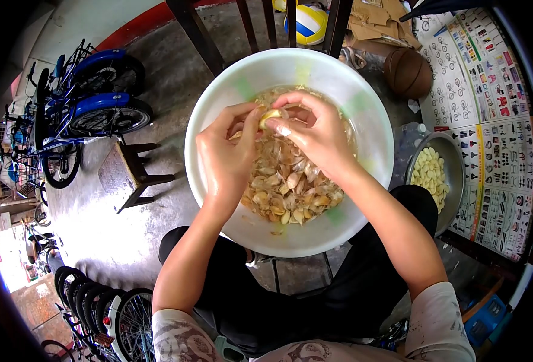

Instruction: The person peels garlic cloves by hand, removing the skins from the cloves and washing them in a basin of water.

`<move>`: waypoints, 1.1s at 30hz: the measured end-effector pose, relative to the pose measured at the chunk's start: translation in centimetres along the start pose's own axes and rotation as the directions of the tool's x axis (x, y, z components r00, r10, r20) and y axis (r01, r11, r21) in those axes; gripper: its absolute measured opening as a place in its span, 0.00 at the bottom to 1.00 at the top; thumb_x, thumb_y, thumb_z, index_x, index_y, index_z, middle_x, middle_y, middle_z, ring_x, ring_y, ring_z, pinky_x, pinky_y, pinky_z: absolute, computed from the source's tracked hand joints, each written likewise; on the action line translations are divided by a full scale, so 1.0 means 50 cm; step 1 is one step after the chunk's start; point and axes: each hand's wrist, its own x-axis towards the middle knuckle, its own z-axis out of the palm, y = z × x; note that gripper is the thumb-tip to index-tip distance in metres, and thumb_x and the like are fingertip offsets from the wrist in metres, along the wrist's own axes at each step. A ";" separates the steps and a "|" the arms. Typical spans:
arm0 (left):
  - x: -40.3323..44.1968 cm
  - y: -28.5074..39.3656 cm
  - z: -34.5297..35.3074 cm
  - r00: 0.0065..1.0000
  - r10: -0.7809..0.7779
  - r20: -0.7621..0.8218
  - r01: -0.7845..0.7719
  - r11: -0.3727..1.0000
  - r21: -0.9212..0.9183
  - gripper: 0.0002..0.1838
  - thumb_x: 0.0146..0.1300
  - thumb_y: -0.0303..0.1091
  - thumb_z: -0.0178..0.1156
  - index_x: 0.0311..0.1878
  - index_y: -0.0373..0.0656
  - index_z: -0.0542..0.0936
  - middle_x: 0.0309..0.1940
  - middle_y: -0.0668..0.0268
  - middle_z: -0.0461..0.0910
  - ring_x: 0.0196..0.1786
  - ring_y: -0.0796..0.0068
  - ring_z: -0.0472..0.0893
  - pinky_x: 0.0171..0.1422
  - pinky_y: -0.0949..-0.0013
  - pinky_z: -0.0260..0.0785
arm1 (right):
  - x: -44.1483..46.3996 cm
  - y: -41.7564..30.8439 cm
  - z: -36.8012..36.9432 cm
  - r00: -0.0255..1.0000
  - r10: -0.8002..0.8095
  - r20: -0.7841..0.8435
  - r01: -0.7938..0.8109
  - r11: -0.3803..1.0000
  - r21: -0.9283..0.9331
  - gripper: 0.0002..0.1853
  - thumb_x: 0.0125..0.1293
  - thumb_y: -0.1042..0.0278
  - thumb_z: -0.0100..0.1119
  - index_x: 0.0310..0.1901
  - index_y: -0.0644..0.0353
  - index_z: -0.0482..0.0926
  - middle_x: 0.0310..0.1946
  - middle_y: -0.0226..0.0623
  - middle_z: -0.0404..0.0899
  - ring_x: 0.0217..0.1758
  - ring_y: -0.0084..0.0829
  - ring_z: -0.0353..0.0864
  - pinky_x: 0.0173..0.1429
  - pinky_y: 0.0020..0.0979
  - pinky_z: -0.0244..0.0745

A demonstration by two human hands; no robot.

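Note:
A large white plastic basin (218,96) holds water with many garlic cloves and loose skins (290,181). Over its upper middle, my left hand (233,142) and my right hand (315,130) meet, fingertips closed around one yellowish garlic clove (271,117) between them. The clove's far side is hidden by the fingers. At the right, beside my knee, a metal bowl (456,175) contains peeled pale cloves (429,175).
A wooden stool (134,175) stands left of the basin, with bicycles (103,90) beyond. Dark chair slats (257,24), a volleyball (307,25) and a basketball (408,72) lie past the basin. A printed sheet (484,120) covers the right side.

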 end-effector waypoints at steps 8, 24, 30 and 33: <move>0.009 0.002 -0.008 0.986 -0.154 0.058 0.164 0.956 -0.245 0.08 0.69 0.26 0.62 0.47 0.32 0.81 0.39 0.65 0.82 0.42 0.79 0.83 0.48 0.74 0.83 | 0.003 0.005 -0.005 0.998 -0.049 0.039 0.045 0.995 0.090 0.16 0.60 0.83 0.65 0.50 0.64 0.77 0.51 0.33 0.77 0.55 0.24 0.78 0.58 0.27 0.80; 0.014 -0.003 -0.017 0.987 -0.036 0.157 0.068 0.976 -0.205 0.13 0.66 0.23 0.64 0.53 0.32 0.79 0.42 0.65 0.81 0.46 0.77 0.83 0.50 0.73 0.81 | 0.005 0.003 -0.012 0.999 -0.004 0.031 0.002 0.997 0.080 0.16 0.65 0.78 0.65 0.54 0.65 0.77 0.52 0.35 0.78 0.57 0.26 0.79 0.58 0.27 0.81; 0.014 -0.013 -0.016 0.989 -0.092 0.112 0.109 0.981 -0.158 0.08 0.64 0.22 0.66 0.45 0.30 0.82 0.38 0.63 0.84 0.44 0.77 0.84 0.50 0.74 0.80 | -0.009 0.005 0.001 0.951 0.310 0.014 -0.289 0.870 0.400 0.16 0.70 0.70 0.62 0.56 0.65 0.75 0.50 0.40 0.80 0.50 0.27 0.83 0.51 0.28 0.85; 0.015 -0.019 -0.013 0.993 0.061 0.097 -0.061 0.998 0.000 0.06 0.63 0.20 0.65 0.43 0.33 0.83 0.39 0.64 0.84 0.44 0.77 0.84 0.49 0.74 0.80 | -0.007 0.009 0.001 0.944 0.329 -0.005 -0.292 0.847 0.444 0.15 0.72 0.68 0.60 0.55 0.66 0.76 0.48 0.38 0.81 0.49 0.27 0.84 0.52 0.29 0.85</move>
